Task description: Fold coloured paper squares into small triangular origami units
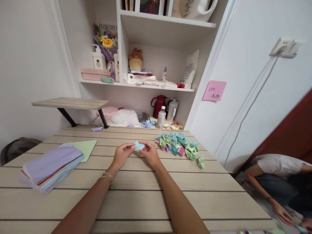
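A small folded piece of light blue paper (139, 146) is held between my two hands, just above the middle of the table. My left hand (122, 155) pinches its left edge between thumb and fingers. On the right edge, the thumb and fingers of my right hand (150, 153) close in the same way. To the right lies a pile of folded paper boats (179, 143) in blue, green and pink. A stack of coloured paper sheets (53, 162), purple on top, rests at the left, with a green sheet (86, 149) partly under it.
A small raised wooden shelf (70, 103) stands at the back left of the slatted table (136, 208). Behind are a bottle (161, 117), a red jug (159, 105) and a plastic bag (125, 117). Another person (280, 182) crouches at the lower right, handling blue paper.
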`<state>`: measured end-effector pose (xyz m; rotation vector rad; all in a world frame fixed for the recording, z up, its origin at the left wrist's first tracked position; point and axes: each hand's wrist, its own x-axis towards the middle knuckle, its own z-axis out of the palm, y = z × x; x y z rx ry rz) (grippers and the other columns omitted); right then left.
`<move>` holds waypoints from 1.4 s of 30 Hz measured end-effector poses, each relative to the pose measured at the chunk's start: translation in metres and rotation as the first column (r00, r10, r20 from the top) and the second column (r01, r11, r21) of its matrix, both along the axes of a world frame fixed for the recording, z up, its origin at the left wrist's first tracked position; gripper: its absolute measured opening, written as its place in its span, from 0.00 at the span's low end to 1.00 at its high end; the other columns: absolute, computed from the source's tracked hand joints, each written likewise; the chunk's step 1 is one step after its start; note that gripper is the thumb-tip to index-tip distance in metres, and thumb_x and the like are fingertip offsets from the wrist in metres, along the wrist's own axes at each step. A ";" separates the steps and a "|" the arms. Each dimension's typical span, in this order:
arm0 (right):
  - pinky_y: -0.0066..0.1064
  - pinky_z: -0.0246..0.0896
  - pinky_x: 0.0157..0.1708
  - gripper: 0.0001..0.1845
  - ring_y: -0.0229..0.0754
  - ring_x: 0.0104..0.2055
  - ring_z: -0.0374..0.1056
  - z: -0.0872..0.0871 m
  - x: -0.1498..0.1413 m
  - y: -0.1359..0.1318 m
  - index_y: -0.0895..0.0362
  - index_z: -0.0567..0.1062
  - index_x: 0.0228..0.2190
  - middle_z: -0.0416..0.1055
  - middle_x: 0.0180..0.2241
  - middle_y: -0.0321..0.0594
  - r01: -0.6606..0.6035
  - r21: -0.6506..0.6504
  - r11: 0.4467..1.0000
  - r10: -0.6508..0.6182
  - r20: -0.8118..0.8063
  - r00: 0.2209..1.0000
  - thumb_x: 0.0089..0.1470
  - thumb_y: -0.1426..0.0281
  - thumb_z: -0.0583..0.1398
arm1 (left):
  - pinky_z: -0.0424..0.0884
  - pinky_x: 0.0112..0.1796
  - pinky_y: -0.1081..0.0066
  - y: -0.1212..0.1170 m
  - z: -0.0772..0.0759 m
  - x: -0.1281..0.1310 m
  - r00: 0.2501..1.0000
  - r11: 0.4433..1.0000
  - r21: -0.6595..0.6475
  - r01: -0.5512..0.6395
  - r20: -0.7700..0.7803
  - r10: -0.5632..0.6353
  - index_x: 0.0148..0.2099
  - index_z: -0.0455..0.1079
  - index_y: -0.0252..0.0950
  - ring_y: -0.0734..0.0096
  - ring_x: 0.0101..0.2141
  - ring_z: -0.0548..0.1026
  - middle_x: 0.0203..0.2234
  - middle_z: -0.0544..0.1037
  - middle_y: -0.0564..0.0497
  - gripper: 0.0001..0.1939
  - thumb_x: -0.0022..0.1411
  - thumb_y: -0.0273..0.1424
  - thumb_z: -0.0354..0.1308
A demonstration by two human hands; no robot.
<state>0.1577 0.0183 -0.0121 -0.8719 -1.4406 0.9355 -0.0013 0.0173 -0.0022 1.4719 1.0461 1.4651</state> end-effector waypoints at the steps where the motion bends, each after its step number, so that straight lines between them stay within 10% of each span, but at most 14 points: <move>1: 0.28 0.62 0.27 0.21 0.36 0.25 0.63 0.001 0.000 -0.001 0.58 0.73 0.39 0.69 0.26 0.36 0.029 0.038 0.999 -0.031 0.053 0.998 0.39 0.66 0.64 | 0.70 0.33 0.70 0.000 0.000 0.000 1.000 1.000 0.008 -0.005 -0.006 0.005 0.34 0.74 0.32 0.66 0.31 0.75 0.31 0.79 0.46 0.16 0.42 0.36 0.65; 7: 0.32 0.61 0.38 0.15 0.41 0.36 0.66 0.007 0.003 -0.009 0.56 0.72 0.41 0.70 0.37 0.44 0.111 0.350 0.930 -0.278 0.474 0.835 0.49 0.74 0.56 | 0.69 0.35 0.68 -0.003 0.000 -0.002 0.976 0.989 0.140 -0.042 -0.207 0.071 0.35 0.75 0.35 0.66 0.32 0.74 0.31 0.78 0.47 0.13 0.47 0.37 0.61; 13: 0.31 0.59 0.36 0.17 0.45 0.37 0.68 0.007 0.005 -0.013 0.54 0.69 0.46 0.72 0.34 0.47 0.113 0.392 0.913 -0.370 0.680 0.633 0.55 0.73 0.51 | 0.68 0.31 0.71 -0.004 0.003 -0.004 0.953 0.970 0.216 -0.111 -0.254 0.166 0.33 0.74 0.35 0.69 0.28 0.72 0.26 0.77 0.49 0.12 0.48 0.38 0.60; 20: 0.29 0.59 0.37 0.15 0.43 0.36 0.69 0.007 0.002 -0.011 0.54 0.72 0.43 0.74 0.33 0.44 0.057 0.402 0.914 -0.325 0.640 0.696 0.54 0.69 0.53 | 0.72 0.34 0.68 -0.001 -0.003 0.003 0.998 0.999 -0.024 0.048 0.035 -0.047 0.37 0.70 0.31 0.67 0.29 0.75 0.28 0.77 0.48 0.17 0.46 0.37 0.62; 29: 0.30 0.61 0.34 0.17 0.43 0.31 0.70 0.009 0.003 -0.014 0.54 0.70 0.45 0.75 0.32 0.42 0.140 0.319 0.937 -0.305 0.557 0.773 0.52 0.73 0.53 | 0.71 0.38 0.68 -0.006 -0.003 0.003 0.971 0.990 0.119 0.075 -0.237 -0.046 0.39 0.73 0.35 0.65 0.35 0.75 0.36 0.76 0.45 0.14 0.50 0.35 0.58; 35: 0.28 0.63 0.27 0.10 0.39 0.27 0.69 0.005 -0.001 -0.007 0.57 0.71 0.33 0.74 0.27 0.39 0.164 0.143 0.976 -0.188 0.180 0.966 0.49 0.72 0.52 | 0.73 0.37 0.65 -0.008 -0.001 0.008 0.994 0.994 0.014 0.106 -0.021 -0.105 0.43 0.70 0.33 0.63 0.39 0.73 0.38 0.75 0.44 0.20 0.47 0.36 0.61; 42: 0.29 0.63 0.29 0.04 0.41 0.30 0.70 0.004 -0.004 -0.007 0.56 0.66 0.27 0.73 0.27 0.38 0.054 0.072 0.996 -0.055 0.012 0.998 0.44 0.71 0.55 | 0.74 0.32 0.66 -0.001 -0.006 0.006 0.991 0.978 -0.178 0.108 0.100 -0.091 0.35 0.73 0.30 0.65 0.31 0.76 0.29 0.78 0.45 0.20 0.39 0.37 0.66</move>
